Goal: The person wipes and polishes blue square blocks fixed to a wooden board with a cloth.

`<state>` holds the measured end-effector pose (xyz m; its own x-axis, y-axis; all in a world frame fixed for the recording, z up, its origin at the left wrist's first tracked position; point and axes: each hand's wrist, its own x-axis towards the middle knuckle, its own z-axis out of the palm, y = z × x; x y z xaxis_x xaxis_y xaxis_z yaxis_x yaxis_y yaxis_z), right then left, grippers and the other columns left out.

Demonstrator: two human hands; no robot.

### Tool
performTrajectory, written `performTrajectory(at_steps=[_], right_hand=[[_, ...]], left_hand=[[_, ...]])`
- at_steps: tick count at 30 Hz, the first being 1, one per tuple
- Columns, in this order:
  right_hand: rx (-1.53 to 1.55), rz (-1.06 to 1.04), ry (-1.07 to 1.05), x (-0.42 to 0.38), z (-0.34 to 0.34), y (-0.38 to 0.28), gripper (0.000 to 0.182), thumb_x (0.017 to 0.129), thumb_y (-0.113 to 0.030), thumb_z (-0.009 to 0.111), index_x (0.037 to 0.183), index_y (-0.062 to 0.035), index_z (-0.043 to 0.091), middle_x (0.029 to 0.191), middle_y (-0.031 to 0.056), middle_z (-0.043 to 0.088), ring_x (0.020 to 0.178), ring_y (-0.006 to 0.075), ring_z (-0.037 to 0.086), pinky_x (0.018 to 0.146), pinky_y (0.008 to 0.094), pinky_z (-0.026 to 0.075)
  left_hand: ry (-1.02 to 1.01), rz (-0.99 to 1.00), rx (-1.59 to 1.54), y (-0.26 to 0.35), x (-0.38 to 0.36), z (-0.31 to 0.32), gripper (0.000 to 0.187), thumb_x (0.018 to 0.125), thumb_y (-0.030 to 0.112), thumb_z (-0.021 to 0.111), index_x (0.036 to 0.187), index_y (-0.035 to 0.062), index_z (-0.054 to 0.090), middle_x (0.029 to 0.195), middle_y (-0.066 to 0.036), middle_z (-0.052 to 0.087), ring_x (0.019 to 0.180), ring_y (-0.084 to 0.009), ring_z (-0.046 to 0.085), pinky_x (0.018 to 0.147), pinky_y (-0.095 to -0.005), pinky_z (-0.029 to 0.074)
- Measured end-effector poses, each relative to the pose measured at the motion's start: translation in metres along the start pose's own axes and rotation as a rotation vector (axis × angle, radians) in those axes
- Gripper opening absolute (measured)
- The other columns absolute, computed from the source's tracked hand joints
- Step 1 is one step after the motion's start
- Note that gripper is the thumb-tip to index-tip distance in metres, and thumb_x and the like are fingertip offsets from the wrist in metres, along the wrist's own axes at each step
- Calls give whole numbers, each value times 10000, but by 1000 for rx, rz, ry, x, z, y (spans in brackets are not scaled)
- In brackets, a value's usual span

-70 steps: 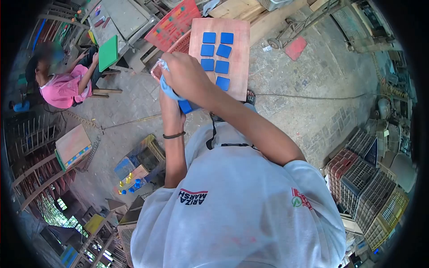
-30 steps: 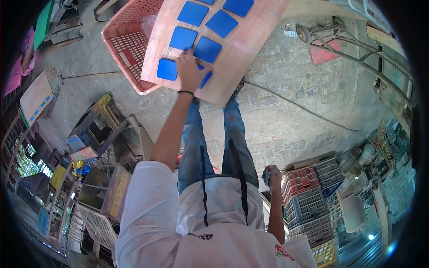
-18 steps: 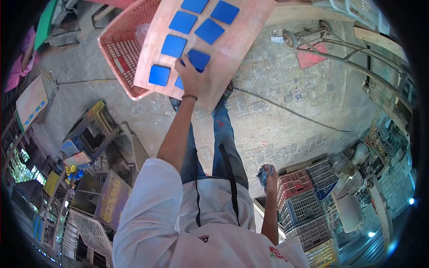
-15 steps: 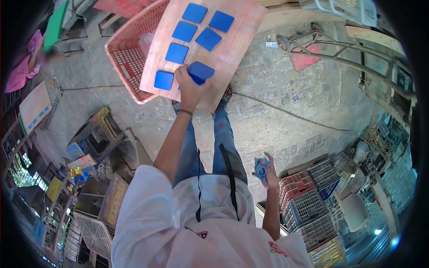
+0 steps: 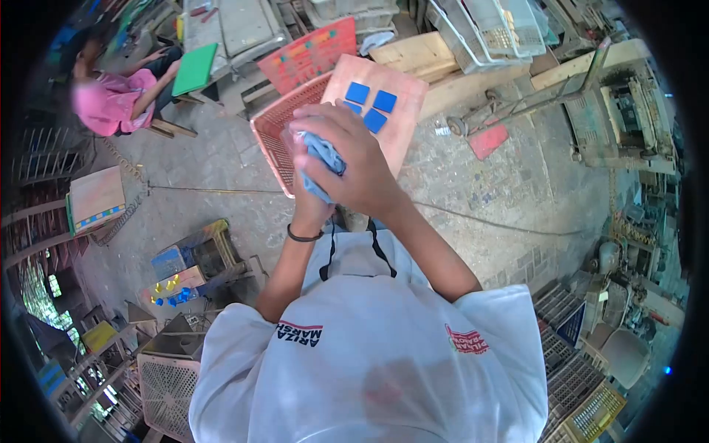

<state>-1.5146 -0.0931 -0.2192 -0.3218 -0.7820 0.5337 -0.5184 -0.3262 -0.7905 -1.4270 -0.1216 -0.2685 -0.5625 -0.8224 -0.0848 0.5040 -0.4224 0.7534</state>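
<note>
We are curling our right hand around the blue cloth, just before the wooden board; our left hand is meeting it below, grip hidden; blue squares are lying on the board.

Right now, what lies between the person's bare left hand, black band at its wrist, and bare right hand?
The head view shows a crumpled light-blue cloth between the left hand and right hand; anything beneath it is hidden.

Worn grey floor, brick patches showing; cable runs across. Grey table upper left. Crates stacked lower right. Daylight through gaps, left.
</note>
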Motion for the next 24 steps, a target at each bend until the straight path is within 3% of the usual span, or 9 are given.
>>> performTrajectory(at_steps=[2,5,7,9,12,15,17,22,24], right_hand=[[-65,-119,16,2,23,2,152,774,-100,562,897,-21,602,959,126,590,898,250,576,793,317,434],[-26,242,10,12,33,33,126,800,-113,549,852,-8,597,840,132,601,783,200,590,678,307,447],[-105,352,26,13,24,49,129,807,-115,546,840,0,594,812,133,601,755,184,589,650,302,445],[46,514,185,11,12,52,124,786,-128,552,785,-14,600,783,133,599,702,292,584,611,349,456],[43,12,408,16,32,-20,121,776,-125,573,734,-14,595,740,99,598,687,285,579,621,363,445],[-109,-259,344,20,67,-26,141,765,-140,590,708,-11,591,718,99,594,691,283,581,670,378,441],[-128,-42,53,28,61,-19,151,801,-131,555,799,10,608,772,112,620,724,256,595,677,326,462],[6,120,272,40,56,20,198,808,-160,548,825,24,619,683,98,628,645,187,606,610,308,464],[172,593,226,34,24,16,136,787,-102,537,817,3,620,722,140,625,685,249,624,638,365,489]], left_hand=[[20,6,37,16,-6,-15,520,932,438,247,1265,44,314,1238,-95,415,1125,-188,433,956,-328,351],[-89,437,647,40,1,-20,542,930,442,208,1242,17,335,1182,-108,474,1076,-190,477,928,-326,376],[-138,379,534,62,-6,-17,542,930,437,201,1240,12,336,1164,-120,487,1055,-193,493,915,-322,388],[-187,367,491,73,-5,-23,568,922,460,206,1239,5,333,1127,-148,511,1013,-201,524,876,-313,417],[-134,260,496,62,12,-39,495,931,383,236,1229,3,346,1180,-122,438,1074,-203,461,926,-322,344],[-203,535,931,42,16,-63,482,935,353,255,1257,3,332,1205,-122,437,1113,-208,433,940,-320,333],[-188,724,1206,32,16,-71,478,936,342,259,1265,4,331,1219,-122,433,1125,-211,424,946,-324,329],[-207,388,444,62,13,-34,538,924,427,256,1235,1,363,1186,-121,452,1074,-207,472,900,-333,399],[-204,379,394,77,1,-23,553,922,441,226,1214,-1,384,1164,-116,465,1073,-203,472,903,-335,395]])
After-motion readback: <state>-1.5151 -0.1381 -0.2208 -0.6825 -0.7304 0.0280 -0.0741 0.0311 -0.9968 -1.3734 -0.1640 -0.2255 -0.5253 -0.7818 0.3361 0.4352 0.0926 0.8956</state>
